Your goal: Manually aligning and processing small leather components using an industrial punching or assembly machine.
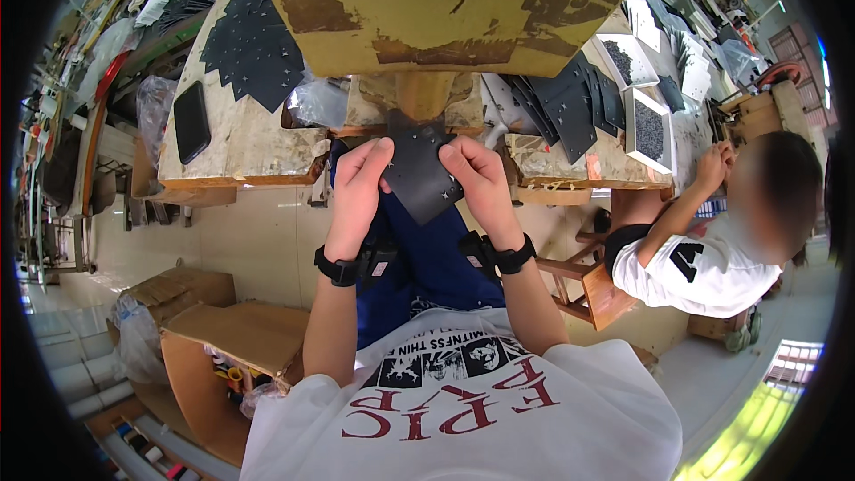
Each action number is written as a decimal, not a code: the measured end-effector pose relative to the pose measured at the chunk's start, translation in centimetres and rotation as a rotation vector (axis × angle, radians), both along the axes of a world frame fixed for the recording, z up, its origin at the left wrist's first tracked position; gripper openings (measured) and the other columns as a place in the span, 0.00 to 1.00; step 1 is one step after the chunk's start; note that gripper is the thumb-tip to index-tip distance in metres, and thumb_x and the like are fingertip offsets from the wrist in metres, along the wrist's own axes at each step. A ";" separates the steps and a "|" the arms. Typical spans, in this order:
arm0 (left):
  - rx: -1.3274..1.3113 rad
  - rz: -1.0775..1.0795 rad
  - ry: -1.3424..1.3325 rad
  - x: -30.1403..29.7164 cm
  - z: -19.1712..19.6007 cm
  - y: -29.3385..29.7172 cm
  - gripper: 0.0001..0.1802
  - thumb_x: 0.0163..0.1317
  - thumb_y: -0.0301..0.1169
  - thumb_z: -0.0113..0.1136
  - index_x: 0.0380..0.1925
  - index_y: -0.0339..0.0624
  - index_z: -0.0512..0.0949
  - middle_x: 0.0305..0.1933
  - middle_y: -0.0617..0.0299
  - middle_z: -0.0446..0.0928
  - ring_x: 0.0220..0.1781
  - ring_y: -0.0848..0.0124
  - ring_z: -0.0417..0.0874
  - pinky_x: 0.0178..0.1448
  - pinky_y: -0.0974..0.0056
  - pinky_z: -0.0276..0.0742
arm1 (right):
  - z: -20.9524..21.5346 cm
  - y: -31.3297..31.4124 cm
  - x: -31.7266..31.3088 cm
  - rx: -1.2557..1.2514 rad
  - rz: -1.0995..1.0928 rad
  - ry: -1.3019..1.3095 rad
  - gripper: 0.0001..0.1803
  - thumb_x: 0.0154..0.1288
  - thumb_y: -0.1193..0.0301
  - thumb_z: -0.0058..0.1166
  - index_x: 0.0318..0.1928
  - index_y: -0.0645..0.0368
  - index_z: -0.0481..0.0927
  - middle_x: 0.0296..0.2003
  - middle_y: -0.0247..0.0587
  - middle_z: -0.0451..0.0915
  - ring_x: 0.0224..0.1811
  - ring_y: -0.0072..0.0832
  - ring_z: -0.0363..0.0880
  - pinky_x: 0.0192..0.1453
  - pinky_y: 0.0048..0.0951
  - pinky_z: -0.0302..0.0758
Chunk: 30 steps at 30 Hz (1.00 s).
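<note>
A black panel point(421, 180) with small shiny star-shaped marks is held up between my two hands, one corner pointing down toward me. My left hand point(360, 180) pinches its left edge, thumb on the near face. On the opposite edge, my right hand point(484, 180) grips it the same way. The panel's far end reaches the narrow lower part of a machine point(419, 93). Above it, the machine's worn yellow body point(445, 13) hides what lies behind. I cannot tell whether the panel touches the machine.
Similar black panels point(254, 49) fan out on the left worktable, near a dark phone point(191, 122). More panels point(570, 116) lie right, beside white trays point(630, 135) of small dark pieces. A person point(704, 272) sits at right. An open cardboard box point(191, 383) stands lower left.
</note>
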<state>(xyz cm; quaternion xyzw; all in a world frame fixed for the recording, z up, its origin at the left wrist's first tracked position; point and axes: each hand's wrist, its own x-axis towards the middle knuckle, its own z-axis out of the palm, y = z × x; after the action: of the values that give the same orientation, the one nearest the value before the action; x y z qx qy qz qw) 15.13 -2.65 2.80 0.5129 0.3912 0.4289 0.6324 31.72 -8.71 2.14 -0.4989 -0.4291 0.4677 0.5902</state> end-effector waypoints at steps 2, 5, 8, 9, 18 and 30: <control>0.003 0.000 -0.096 -0.6 0.3 -0.4 0.14 0.70 0.34 0.55 0.27 0.37 0.77 0.22 0.75 0.68 0.24 0.84 0.65 0.28 0.75 0.60 | -0.1 -0.4 -0.2 0.003 0.040 -0.033 0.14 0.72 0.68 0.53 0.28 0.61 0.74 0.23 0.21 0.66 0.27 0.11 0.59 0.31 0.19 0.58; 0.106 -0.183 0.101 -2.1 1.2 -0.6 0.05 0.65 0.26 0.60 0.31 0.36 0.78 0.25 0.74 0.71 0.30 0.86 0.67 0.33 0.75 0.61 | 0.0 -1.0 -0.1 0.019 0.143 -0.124 0.12 0.71 0.69 0.54 0.30 0.62 0.74 0.23 0.24 0.68 0.28 0.12 0.62 0.31 0.20 0.61; 0.109 -0.223 0.099 -3.6 1.3 -0.3 0.04 0.64 0.25 0.61 0.31 0.35 0.78 0.25 0.74 0.71 0.29 0.85 0.67 0.34 0.75 0.63 | 0.2 -1.4 -0.6 0.039 0.213 -0.193 0.11 0.70 0.70 0.55 0.32 0.63 0.75 0.24 0.26 0.71 0.29 0.13 0.65 0.33 0.20 0.64; 0.124 -0.163 0.106 -4.1 1.3 -0.1 0.04 0.64 0.25 0.62 0.31 0.35 0.78 0.26 0.74 0.72 0.29 0.85 0.67 0.34 0.75 0.63 | 0.1 -1.6 -0.5 0.042 0.198 -0.209 0.10 0.70 0.70 0.56 0.32 0.64 0.76 0.24 0.28 0.72 0.29 0.14 0.66 0.34 0.20 0.66; 0.197 0.403 0.143 -13.0 2.0 10.4 0.08 0.68 0.33 0.59 0.36 0.41 0.82 0.27 0.74 0.76 0.26 0.86 0.70 0.32 0.76 0.65 | -0.5 -4.3 3.7 -0.101 0.049 -0.142 0.07 0.70 0.73 0.54 0.34 0.62 0.76 0.26 0.23 0.71 0.29 0.10 0.65 0.33 0.15 0.62; 0.963 -0.200 1.199 -13.7 6.7 16.4 0.40 0.42 0.23 0.65 0.62 0.49 0.70 0.66 0.50 0.66 0.72 0.51 0.60 0.71 0.50 0.61 | -1.7 -7.5 5.4 -0.177 -0.045 -0.201 0.08 0.70 0.72 0.53 0.33 0.61 0.77 0.25 0.24 0.72 0.29 0.11 0.66 0.34 0.17 0.64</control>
<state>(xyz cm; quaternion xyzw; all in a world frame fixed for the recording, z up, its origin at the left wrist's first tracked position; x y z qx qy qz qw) 1.41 13.74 9.47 0.9086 0.3890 0.1415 0.0557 37.13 -16.17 0.42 -0.6029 -0.4316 0.4381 0.5083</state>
